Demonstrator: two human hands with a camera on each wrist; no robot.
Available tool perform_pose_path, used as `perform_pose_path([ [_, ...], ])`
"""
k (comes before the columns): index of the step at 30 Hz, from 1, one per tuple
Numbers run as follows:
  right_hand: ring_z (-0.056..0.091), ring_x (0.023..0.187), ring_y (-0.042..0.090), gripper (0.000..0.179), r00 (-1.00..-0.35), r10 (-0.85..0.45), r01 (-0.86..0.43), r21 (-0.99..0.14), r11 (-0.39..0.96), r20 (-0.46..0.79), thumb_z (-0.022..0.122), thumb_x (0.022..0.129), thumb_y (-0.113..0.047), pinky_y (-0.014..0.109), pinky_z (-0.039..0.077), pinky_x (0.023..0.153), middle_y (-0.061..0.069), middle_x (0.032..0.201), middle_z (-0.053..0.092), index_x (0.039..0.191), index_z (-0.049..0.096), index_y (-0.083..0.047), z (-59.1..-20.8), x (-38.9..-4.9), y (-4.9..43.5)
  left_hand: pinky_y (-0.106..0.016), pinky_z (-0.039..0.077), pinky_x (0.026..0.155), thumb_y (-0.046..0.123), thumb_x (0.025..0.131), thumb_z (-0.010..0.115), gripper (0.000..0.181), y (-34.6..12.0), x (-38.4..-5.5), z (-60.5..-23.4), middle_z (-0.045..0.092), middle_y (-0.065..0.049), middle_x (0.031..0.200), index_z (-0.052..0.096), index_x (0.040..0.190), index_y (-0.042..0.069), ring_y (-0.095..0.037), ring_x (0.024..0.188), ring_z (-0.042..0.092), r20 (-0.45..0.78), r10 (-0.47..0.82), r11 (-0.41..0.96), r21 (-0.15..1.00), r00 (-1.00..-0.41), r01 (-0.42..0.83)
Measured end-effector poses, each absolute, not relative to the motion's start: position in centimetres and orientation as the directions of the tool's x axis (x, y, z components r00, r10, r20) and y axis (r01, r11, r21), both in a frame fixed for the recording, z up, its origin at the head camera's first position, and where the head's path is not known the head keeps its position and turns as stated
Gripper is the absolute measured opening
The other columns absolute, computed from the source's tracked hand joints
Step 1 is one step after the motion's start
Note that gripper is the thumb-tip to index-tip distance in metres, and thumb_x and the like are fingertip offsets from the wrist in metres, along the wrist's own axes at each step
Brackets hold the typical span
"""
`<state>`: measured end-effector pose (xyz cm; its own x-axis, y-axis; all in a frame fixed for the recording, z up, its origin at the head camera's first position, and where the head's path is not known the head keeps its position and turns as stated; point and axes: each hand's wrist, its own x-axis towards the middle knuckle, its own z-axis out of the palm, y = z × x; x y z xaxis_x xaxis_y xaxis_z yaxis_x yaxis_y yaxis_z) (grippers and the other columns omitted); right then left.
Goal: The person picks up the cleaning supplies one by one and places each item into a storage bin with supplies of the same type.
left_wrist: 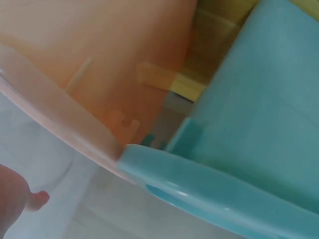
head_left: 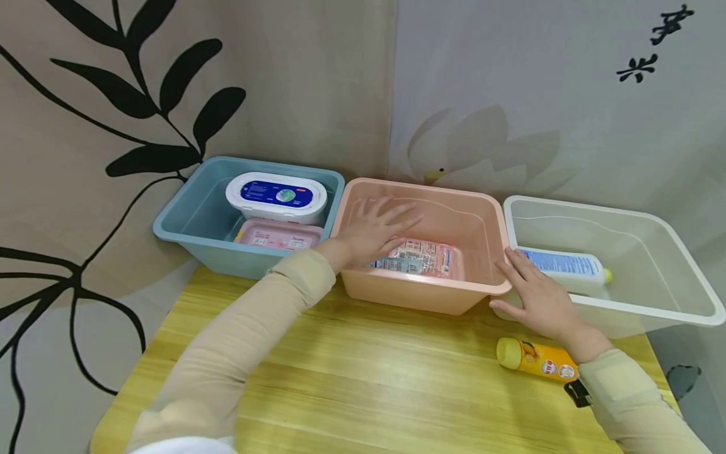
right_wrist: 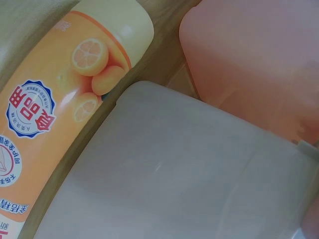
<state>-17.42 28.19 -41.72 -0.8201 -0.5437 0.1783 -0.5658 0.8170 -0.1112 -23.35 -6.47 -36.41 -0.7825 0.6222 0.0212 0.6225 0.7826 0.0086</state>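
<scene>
My left hand point(head_left: 371, 232) is spread over the left side of the pink bin point(head_left: 420, 293), its fingers straight and holding nothing. Below it in the bin lies a clear-and-pink plastic package point(head_left: 433, 257), partly hidden by the hand. With straight fingers, my right hand point(head_left: 539, 296) touches the rims where the pink bin meets the white bin point(head_left: 629, 310). Inside the white bin lies a white bottle point(head_left: 573, 268) with a blue label. An orange bottle point(head_left: 539, 360) with a yellow cap lies under the right wrist; fruit pictures show on the orange bottle point(right_wrist: 75, 89) in the right wrist view.
On the left stands a blue bin point(head_left: 227, 252) holding a white oval box point(head_left: 278, 200) and a pink pack point(head_left: 280, 236). Its rim point(left_wrist: 209, 181) meets the pink bin's rim in the left wrist view. A wooden table point(head_left: 363, 378) carries everything, with a curtain point(head_left: 317, 82) behind.
</scene>
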Motion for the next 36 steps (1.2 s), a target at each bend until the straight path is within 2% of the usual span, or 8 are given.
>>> perform_pose_path([
  [8,0.022,0.142,0.032,0.075,-0.820,-0.543,-0.565,-0.106,0.818,0.181,0.061,0.085,-0.049,0.057,0.040,0.098,0.020,0.152,0.026,0.140,0.040,-0.003,-41.7,-17.4,28.3,-0.061,-0.007,0.112,0.050,0.098,0.030,0.061,-8.0,-22.9,-36.7,0.002,0.004,0.160,0.007,0.151,0.030,-0.032,0.146,-0.008,0.007,0.569,0.820,0.058,-0.822,0.569],
  [12,0.022,0.142,0.032,0.075,-0.821,-0.543,-0.564,-0.103,0.819,0.177,0.061,0.085,-0.049,0.056,0.038,0.099,0.019,0.152,0.026,0.140,0.040,-0.003,-41.7,-17.5,28.4,-0.064,-0.007,0.110,0.051,0.097,0.032,0.064,-9.0,-22.5,-36.9,0.000,0.004,0.160,0.007,0.152,0.028,-0.032,0.145,-0.013,0.011,0.541,0.838,0.076,-0.841,0.540],
  [21,0.022,0.142,0.032,0.077,-0.820,-0.546,-0.566,-0.107,0.817,0.172,0.062,0.084,-0.050,0.056,0.038,0.100,0.019,0.152,0.025,0.141,0.038,-0.004,-41.7,-17.6,28.4,-0.070,-0.003,0.107,0.064,0.090,0.039,0.081,-11.7,-21.3,-37.5,-0.002,-0.005,0.160,0.006,0.152,0.023,-0.040,0.144,-0.004,0.005,0.494,0.866,0.085,-0.870,0.492],
  [24,0.022,0.142,0.033,0.077,-0.821,-0.546,-0.565,-0.109,0.818,0.166,0.061,0.084,-0.050,0.057,0.038,0.100,0.019,0.152,0.025,0.142,0.038,-0.004,-41.7,-17.7,28.3,-0.070,-0.004,0.107,0.065,0.088,0.041,0.084,-12.5,-20.9,-37.6,0.000,-0.006,0.160,0.007,0.152,0.022,-0.041,0.144,-0.002,0.012,0.468,0.879,0.099,-0.884,0.466],
  [36,0.023,0.142,0.033,0.077,-0.825,-0.540,-0.560,-0.112,0.821,0.168,0.062,0.084,-0.050,0.056,0.038,0.100,0.020,0.152,0.026,0.141,0.039,-0.003,-41.7,-17.5,28.3,-0.071,-0.003,0.106,0.060,0.089,0.046,0.085,-14.8,-19.7,-38.7,0.002,-0.011,0.159,0.003,0.152,0.022,-0.043,0.143,-0.001,0.007,0.425,0.898,0.122,-0.905,0.423],
])
